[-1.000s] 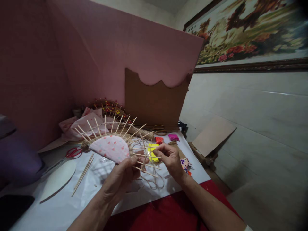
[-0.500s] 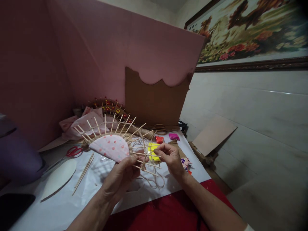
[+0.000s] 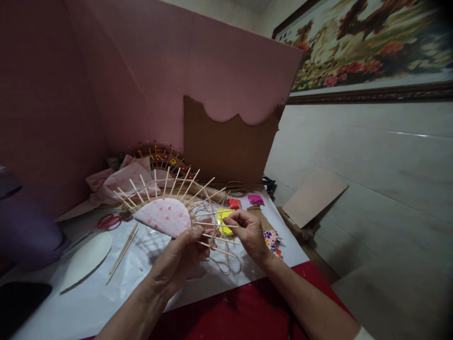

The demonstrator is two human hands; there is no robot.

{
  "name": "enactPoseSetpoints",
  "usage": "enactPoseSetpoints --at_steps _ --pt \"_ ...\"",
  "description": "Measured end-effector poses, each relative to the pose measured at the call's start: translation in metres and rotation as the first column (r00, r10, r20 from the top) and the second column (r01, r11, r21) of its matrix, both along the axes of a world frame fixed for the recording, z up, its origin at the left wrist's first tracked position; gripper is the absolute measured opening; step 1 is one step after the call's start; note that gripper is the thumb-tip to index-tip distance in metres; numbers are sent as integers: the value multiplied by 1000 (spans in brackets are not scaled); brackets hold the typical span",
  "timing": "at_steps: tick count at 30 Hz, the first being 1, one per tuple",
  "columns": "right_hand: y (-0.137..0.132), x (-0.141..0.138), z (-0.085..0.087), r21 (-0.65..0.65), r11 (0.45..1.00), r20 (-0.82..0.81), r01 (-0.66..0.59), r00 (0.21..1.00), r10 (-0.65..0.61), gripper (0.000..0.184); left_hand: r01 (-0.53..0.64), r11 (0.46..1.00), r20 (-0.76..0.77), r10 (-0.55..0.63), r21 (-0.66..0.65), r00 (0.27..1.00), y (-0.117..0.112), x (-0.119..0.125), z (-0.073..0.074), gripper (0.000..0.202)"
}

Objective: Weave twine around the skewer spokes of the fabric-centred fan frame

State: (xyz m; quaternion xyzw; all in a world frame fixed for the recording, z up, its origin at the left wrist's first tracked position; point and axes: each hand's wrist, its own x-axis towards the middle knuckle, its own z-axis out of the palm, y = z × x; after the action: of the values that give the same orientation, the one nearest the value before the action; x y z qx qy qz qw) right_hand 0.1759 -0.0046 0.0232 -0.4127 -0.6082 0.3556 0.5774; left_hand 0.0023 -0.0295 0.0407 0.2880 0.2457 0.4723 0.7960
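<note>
A half-round frame (image 3: 164, 216) covered in pink dotted cloth, with thin wooden sticks fanning out from its curved edge, is held above the table. My left hand (image 3: 180, 257) grips its lower right corner, fingers closed around the edge. My right hand (image 3: 247, 231) pinches a strand of tan twine (image 3: 222, 261) among the sticks on the right side. Loose loops of that twine hang down onto the white sheet below.
Red-handled scissors (image 3: 106, 221), loose sticks (image 3: 123, 249) and a pale oval cutout (image 3: 85, 259) lie on the white sheet at left. A second decorated frame (image 3: 161, 158), pink cloth, small coloured packets (image 3: 255, 199) and a cardboard panel (image 3: 226, 146) stand behind. Red cloth covers the table's near edge.
The frame and both hands have shifted slightly up and left. My right hand has drawn the twine a little closer to the sticks.
</note>
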Motion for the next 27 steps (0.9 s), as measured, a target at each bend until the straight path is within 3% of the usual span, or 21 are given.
enactPoseSetpoints --at_steps 7,17,27 --pt "-2 -1 -2 18 1000 -15 -24 1000 24 20 49 998 -70 -46 35 996 0 -1 -5 19" --pt "-3 6 11 -136 973 -245 -188 958 150 26 -39 995 -187 55 92 981 4 0 -8 20" --pt "-15 2 15 58 997 103 46 993 -52 24 -122 978 -320 172 169 932 5 3 -9 21"
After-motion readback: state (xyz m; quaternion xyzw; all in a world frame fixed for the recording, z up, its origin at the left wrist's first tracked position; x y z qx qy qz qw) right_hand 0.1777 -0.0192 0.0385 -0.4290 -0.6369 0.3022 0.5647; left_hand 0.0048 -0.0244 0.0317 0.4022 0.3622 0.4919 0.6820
